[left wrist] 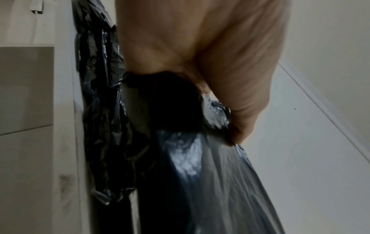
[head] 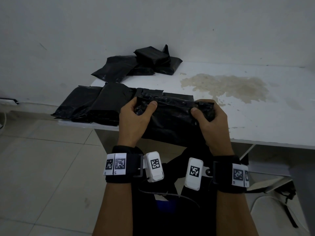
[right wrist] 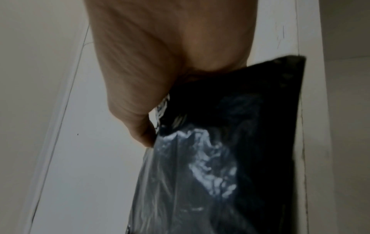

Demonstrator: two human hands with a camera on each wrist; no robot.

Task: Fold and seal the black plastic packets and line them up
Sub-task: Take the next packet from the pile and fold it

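A black plastic packet (head: 172,121) lies across the near edge of the white table (head: 265,120), its lower part hanging over the edge. My left hand (head: 136,114) grips its upper left corner, thumb on top. My right hand (head: 209,116) grips the upper right corner the same way. The top strip is bunched between the two thumbs. In the left wrist view the left hand (left wrist: 200,66) pinches the shiny packet (left wrist: 200,174). The right wrist view shows my right hand (right wrist: 152,79) holding the packet (right wrist: 220,158) by its edge.
A row of black packets (head: 95,103) lies side by side at the table's left front. A loose heap of packets (head: 141,63) sits further back by the wall. A yellowish stain (head: 226,87) marks the table on the right. Below is a tiled floor (head: 42,159).
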